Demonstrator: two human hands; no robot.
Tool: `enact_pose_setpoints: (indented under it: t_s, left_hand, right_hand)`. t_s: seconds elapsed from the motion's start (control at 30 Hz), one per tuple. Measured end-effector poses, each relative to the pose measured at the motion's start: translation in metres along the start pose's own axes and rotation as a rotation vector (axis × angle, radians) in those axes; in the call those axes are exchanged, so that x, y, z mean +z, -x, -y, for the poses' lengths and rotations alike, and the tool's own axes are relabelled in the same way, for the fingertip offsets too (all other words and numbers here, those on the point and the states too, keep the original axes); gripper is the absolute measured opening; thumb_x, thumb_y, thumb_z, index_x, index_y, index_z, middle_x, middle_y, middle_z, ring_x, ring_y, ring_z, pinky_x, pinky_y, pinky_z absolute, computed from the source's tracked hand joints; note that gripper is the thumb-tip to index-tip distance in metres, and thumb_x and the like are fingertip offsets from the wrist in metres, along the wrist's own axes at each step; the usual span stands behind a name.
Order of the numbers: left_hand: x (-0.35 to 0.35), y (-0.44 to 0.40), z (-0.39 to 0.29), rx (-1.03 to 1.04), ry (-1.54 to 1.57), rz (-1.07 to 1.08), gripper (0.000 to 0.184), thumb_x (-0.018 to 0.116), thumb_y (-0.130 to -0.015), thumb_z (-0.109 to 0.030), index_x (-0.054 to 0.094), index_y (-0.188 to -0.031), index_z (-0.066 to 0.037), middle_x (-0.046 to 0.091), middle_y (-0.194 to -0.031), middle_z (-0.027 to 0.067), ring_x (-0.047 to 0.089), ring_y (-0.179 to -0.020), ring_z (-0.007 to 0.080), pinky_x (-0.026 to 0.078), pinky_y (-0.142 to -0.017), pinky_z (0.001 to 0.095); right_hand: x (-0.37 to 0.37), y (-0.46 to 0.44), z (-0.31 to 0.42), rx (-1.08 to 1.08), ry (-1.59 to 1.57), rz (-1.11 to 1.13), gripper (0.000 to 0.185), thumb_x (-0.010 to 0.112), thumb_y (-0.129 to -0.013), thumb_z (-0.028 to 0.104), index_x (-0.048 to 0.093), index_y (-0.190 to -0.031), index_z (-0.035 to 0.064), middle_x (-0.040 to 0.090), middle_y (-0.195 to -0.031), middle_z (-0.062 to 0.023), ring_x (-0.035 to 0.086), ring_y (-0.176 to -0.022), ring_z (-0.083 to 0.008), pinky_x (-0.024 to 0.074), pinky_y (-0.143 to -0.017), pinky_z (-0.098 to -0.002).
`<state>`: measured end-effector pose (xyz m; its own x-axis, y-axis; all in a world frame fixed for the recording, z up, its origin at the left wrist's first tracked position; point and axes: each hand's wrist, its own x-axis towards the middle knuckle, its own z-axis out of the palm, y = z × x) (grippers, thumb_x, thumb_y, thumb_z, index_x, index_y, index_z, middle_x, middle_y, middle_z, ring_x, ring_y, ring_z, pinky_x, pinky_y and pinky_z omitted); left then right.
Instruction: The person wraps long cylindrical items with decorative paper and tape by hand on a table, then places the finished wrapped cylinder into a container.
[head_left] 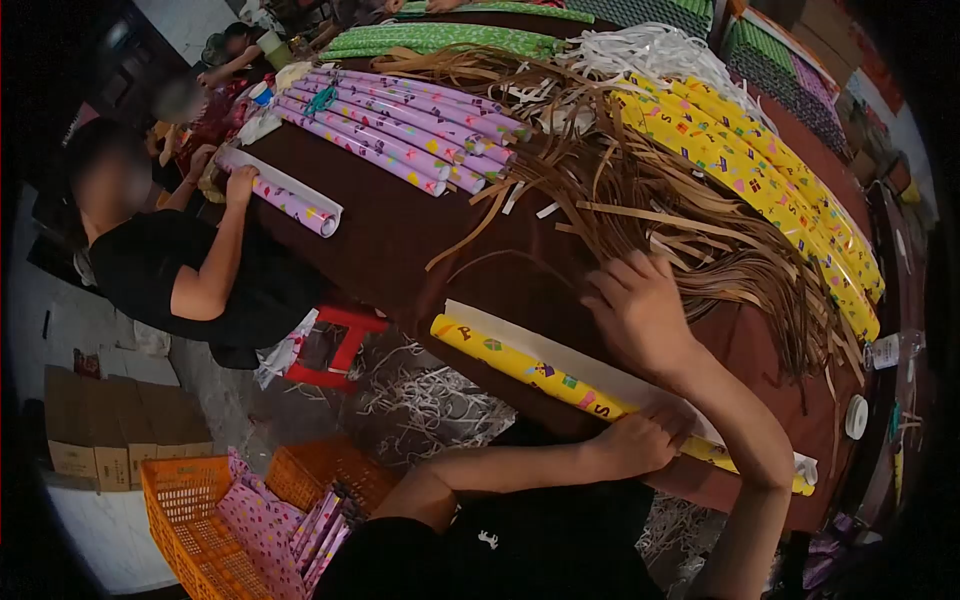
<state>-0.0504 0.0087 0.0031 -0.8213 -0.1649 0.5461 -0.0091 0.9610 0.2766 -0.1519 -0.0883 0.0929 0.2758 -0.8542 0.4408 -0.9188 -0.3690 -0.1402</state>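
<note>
Your left grip (638, 442) is closed on the yellow roll (545, 375), toward its right-hand part; your right grip (640, 308) is raised beside the brown strips (700, 225), fingers bent, and you cannot tell whether it pinches one. The roll lies along the near edge of the counter (375, 240). Expect it to be light, springy and a little slippery, and easy to crease; take hold around its rolled body with gentle pressure, not by the loose flap. It looks glossy, with colorful gift and letter prints outside and a plain whitish inner face.
</note>
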Motion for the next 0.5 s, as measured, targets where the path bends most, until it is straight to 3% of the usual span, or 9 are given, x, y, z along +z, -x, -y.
enact_pose_setpoints:
  t_s: [0.1,0.2,0.27,0.33,0.37,0.4,0.47,0.5]
  left_hand:
    - [-0.002,-0.002,0.002,-0.007,0.058,-0.037,0.044,0.056,-0.082,-0.018,0.059,-0.116,0.010,0.063,-0.103,0.0172,0.060,-0.097,0.0307,0.048,-0.090,0.0394]
    - [-0.005,-0.002,0.001,-0.021,0.155,-0.055,0.044,0.056,-0.082,-0.019,0.059,-0.115,0.009,0.062,-0.102,0.0169,0.060,-0.096,0.0303,0.047,-0.090,0.0403]
    - [-0.005,-0.001,0.002,-0.004,0.128,-0.046,0.043,0.056,-0.081,-0.020,0.060,-0.113,0.009,0.063,-0.102,0.0165,0.060,-0.096,0.0296,0.048,-0.089,0.0398]
    - [-0.006,-0.001,0.003,0.013,0.096,-0.040,0.043,0.057,-0.081,-0.022,0.061,-0.111,0.008,0.063,-0.103,0.0161,0.060,-0.096,0.0289,0.048,-0.089,0.0393]
    - [-0.007,-0.002,0.003,0.009,0.065,0.029,0.044,0.059,-0.081,-0.023,0.062,-0.113,0.007,0.064,-0.104,0.0161,0.061,-0.098,0.0289,0.049,-0.090,0.0396]
    - [-0.009,-0.002,0.002,0.001,0.036,0.098,0.046,0.061,-0.081,-0.025,0.062,-0.114,0.006,0.064,-0.105,0.0161,0.062,-0.100,0.0289,0.050,-0.091,0.0398]
    - [-0.010,-0.002,0.003,0.031,-0.012,0.083,0.044,0.061,-0.081,-0.025,0.063,-0.112,0.006,0.064,-0.102,0.0146,0.062,-0.098,0.0276,0.050,-0.089,0.0384]
    - [-0.012,-0.003,0.004,0.064,-0.066,0.067,0.042,0.060,-0.081,-0.024,0.063,-0.111,0.005,0.064,-0.100,0.0131,0.062,-0.095,0.0262,0.051,-0.087,0.0370]
  right_hand:
    - [0.048,-0.030,0.005,0.025,0.298,0.169,0.031,0.070,-0.080,0.031,0.069,-0.096,0.0043,0.059,-0.096,-0.0068,0.051,-0.098,-0.0245,0.0387,-0.084,-0.0368]
    - [0.068,-0.034,0.015,0.024,0.465,0.291,0.021,0.066,-0.080,0.024,0.069,-0.088,0.0047,0.060,-0.093,-0.0064,0.051,-0.101,-0.0237,0.0375,-0.086,-0.0360]
    - [0.060,-0.035,0.014,-0.005,0.418,0.227,0.014,0.066,-0.078,0.018,0.069,-0.084,0.0060,0.060,-0.086,-0.0074,0.054,-0.094,-0.0236,0.0403,-0.082,-0.0361]
    - [0.043,-0.037,0.009,0.143,-0.018,0.169,0.009,0.067,-0.077,0.015,0.068,-0.081,0.0065,0.062,-0.081,-0.0101,0.059,-0.084,-0.0261,0.0456,-0.075,-0.0374]
    - [0.026,-0.041,0.002,0.232,-0.304,0.025,0.010,0.068,-0.079,0.012,0.067,-0.082,0.0035,0.064,-0.078,-0.0144,0.062,-0.074,-0.0309,0.0484,-0.067,-0.0370]
    - [-0.005,-0.049,-0.004,0.361,-0.501,0.066,0.014,0.070,-0.081,0.013,0.067,-0.084,-0.0004,0.065,-0.078,-0.0149,0.063,-0.070,-0.0268,0.0480,-0.065,-0.0335]
    - [-0.057,-0.057,-0.024,0.457,-0.618,0.096,0.015,0.072,-0.083,0.011,0.069,-0.085,-0.0030,0.063,-0.071,-0.0060,0.055,-0.067,-0.0107,0.0453,-0.062,-0.0296]
    - [-0.071,-0.051,-0.042,0.372,-0.689,0.014,0.014,0.071,-0.085,0.013,0.070,-0.084,-0.0008,0.063,-0.072,-0.0016,0.053,-0.065,-0.0068,0.0422,-0.058,-0.0257]
